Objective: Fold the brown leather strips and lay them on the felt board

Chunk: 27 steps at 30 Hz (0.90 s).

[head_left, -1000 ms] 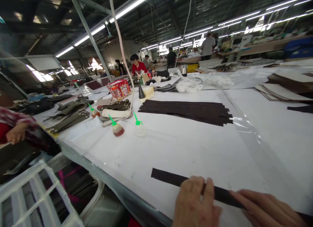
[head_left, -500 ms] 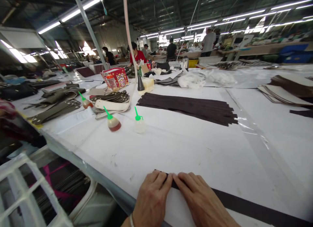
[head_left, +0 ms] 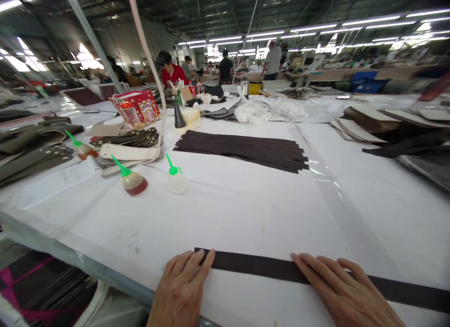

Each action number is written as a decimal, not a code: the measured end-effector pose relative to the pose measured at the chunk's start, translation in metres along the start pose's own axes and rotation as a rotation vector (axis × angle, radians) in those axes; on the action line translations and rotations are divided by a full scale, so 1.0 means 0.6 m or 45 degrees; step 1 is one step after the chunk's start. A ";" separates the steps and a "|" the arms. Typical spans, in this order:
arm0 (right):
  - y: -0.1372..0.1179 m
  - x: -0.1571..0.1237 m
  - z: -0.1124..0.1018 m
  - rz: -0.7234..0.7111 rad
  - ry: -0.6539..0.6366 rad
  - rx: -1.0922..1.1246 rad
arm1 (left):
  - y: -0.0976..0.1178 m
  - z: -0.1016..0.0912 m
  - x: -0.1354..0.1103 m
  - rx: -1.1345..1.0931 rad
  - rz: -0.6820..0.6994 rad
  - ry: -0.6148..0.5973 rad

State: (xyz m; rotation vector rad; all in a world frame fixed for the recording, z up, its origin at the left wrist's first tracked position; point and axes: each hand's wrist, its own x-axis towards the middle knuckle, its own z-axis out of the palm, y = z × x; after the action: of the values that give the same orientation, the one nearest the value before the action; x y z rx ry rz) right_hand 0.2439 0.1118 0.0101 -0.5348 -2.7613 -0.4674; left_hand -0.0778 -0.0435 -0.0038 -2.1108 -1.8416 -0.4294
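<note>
A long dark brown strip (head_left: 253,266) lies flat along the near part of the white table and runs out of view at the right. My left hand (head_left: 183,285) rests on its left end, fingers stretched forward and fingertips on the strip. Farther right, my right hand (head_left: 346,285) lies across the same strip with its fingers extended and slightly apart. A bare length of strip shows between the two hands. Beyond them is a stack of similar dark strips (head_left: 241,151), laid side by side.
Squeeze bottles with green nozzles, one clear (head_left: 177,181) and one with reddish liquid (head_left: 134,182), stand at the left. Behind are cream straps (head_left: 130,151) and a red patterned box (head_left: 140,106). Layered pieces (head_left: 372,123) lie at right. The table edge (head_left: 80,259) runs near left.
My right hand has slid right along the strip, away from my left hand, which stays at the strip's left end. The view has turned to the right.
</note>
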 end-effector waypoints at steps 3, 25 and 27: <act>0.006 -0.013 -0.006 0.081 -0.018 0.056 | -0.005 0.002 0.000 -0.030 0.018 0.027; 0.053 0.038 -0.078 0.643 -0.579 0.768 | -0.056 -0.014 0.080 -0.878 -0.730 -0.581; 0.049 0.048 -0.084 0.554 -0.506 0.758 | -0.065 -0.005 0.073 -0.859 -0.733 -0.553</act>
State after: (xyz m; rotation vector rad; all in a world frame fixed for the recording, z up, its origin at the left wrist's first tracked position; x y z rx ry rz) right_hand 0.2412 0.1280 0.0731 -1.1109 -2.8000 0.5994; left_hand -0.1109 -0.0004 0.0185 -2.1287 -2.9029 -0.8831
